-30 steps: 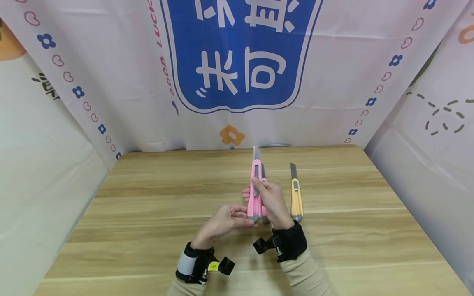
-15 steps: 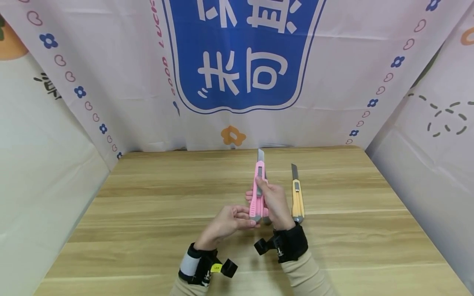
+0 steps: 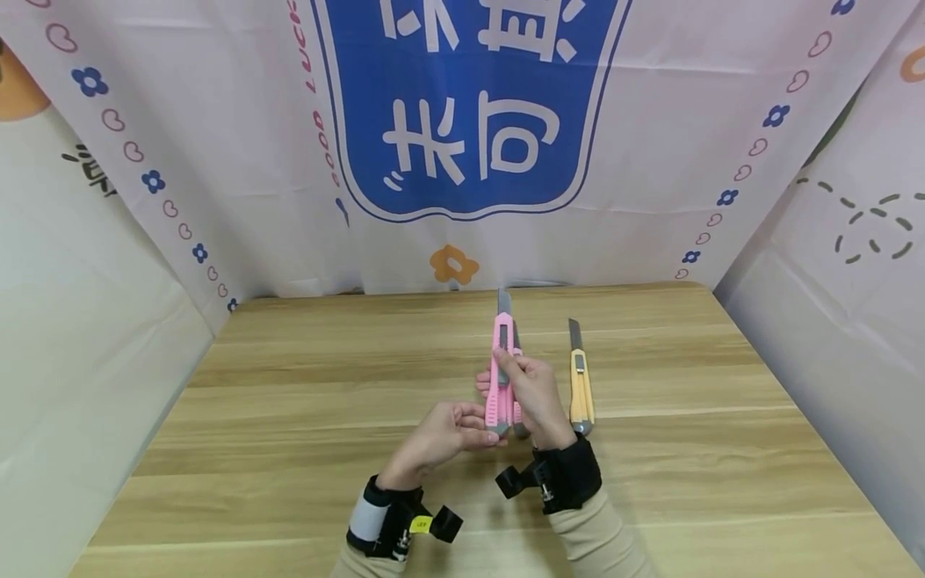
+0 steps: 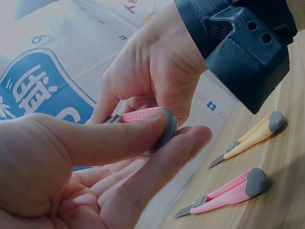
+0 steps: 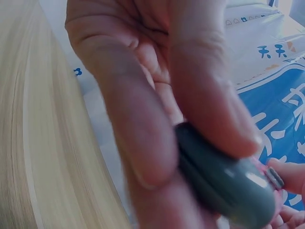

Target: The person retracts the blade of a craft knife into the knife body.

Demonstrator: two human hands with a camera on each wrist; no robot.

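A pink utility knife (image 3: pixel 499 405) with its blade out is held up between both hands, blade pointing away. My left hand (image 3: pixel 442 433) pinches its grey end cap (image 4: pixel 170 126) between thumb and fingers. Around the middle of the handle, my right hand (image 3: pixel 536 395) grips it, thumb on the grey slider (image 3: pixel 503 373). Another pink utility knife (image 4: pixel 231 191) lies on the table, partly hidden behind the held one in the head view. Right of the hands lies a yellow utility knife (image 3: pixel 580 393), blade out too. In the right wrist view, left fingers (image 5: pixel 209 95) cover much of the cap (image 5: pixel 228 181).
Everything lies on a wood-grain table (image 3: pixel 289 449). A white printed cloth (image 3: pixel 253 160) with a blue sign rises along the table's back edge, and more pale cloth (image 3: pixel 817 281) hangs at the sides. Both wrists wear black camera straps (image 3: pixel 567 474).
The held knife's blade end swings slightly right, then a little back left, and its blade catches less light now. Both hands keep their hold; the yellow knife stays put.
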